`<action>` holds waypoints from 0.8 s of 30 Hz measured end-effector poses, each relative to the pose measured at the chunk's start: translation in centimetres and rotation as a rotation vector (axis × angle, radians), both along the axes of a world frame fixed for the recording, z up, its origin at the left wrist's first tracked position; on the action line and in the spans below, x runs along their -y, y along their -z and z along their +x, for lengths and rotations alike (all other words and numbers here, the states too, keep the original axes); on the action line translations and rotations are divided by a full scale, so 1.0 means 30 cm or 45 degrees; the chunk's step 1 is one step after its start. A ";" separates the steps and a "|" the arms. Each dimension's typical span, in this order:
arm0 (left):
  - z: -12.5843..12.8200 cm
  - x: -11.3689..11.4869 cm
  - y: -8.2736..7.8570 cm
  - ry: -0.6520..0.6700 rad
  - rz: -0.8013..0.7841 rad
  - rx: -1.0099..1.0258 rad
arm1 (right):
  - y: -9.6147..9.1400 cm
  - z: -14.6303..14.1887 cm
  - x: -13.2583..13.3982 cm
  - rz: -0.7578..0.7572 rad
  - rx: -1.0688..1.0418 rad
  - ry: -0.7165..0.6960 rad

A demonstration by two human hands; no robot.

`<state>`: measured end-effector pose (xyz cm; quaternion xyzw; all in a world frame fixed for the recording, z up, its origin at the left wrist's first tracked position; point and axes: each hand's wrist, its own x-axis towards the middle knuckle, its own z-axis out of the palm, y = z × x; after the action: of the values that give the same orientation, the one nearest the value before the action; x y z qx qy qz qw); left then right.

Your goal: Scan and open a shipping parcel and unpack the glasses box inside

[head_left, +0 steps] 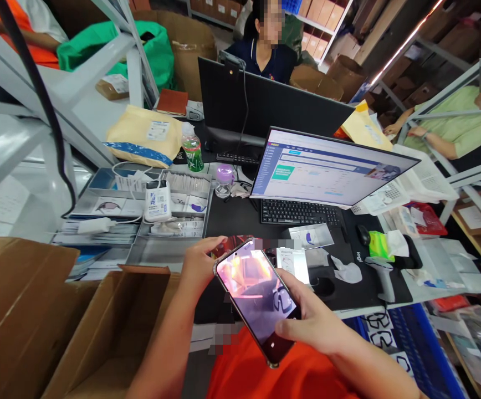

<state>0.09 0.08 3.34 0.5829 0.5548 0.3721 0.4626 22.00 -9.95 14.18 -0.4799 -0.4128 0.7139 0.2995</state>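
Note:
My right hand (307,316) is wrapped round a smartphone (252,299) with a clear-edged case, its thumb on the lower part of the lit screen. The screen shows a pinkish, glaring picture with a pair of white-and-dark frames. Beside the phone's upper left edge, my left hand (199,266) is closed at the end of a dark red patterned item (234,243), mostly hidden behind the phone. Just beyond the phone lie a small white printed packet (292,265) and a clear-wrapped card (311,236) with a purple picture of glasses.
A monitor (332,166) and keyboard (298,211) stand ahead. A compartmented grey tray (134,252) holds cards and packets at left, near a green-labelled bottle (192,149). A barcode scanner (382,277) lies right. Open cardboard box (116,327) stands lower left. Other people are beyond the desk.

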 end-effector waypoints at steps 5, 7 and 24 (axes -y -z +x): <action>-0.001 0.009 -0.031 0.013 0.025 0.034 | 0.002 -0.001 0.001 -0.011 -0.022 -0.006; -0.001 0.014 -0.041 0.036 0.030 0.047 | 0.004 -0.001 0.001 -0.004 -0.033 -0.004; 0.015 0.099 -0.061 -0.110 0.236 -0.159 | 0.022 -0.007 0.035 0.009 -0.057 0.037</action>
<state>0.53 -2.90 5.17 0.6206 0.5703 0.4046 0.3548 21.80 -11.01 13.53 -0.4688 -0.4015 0.7185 0.3207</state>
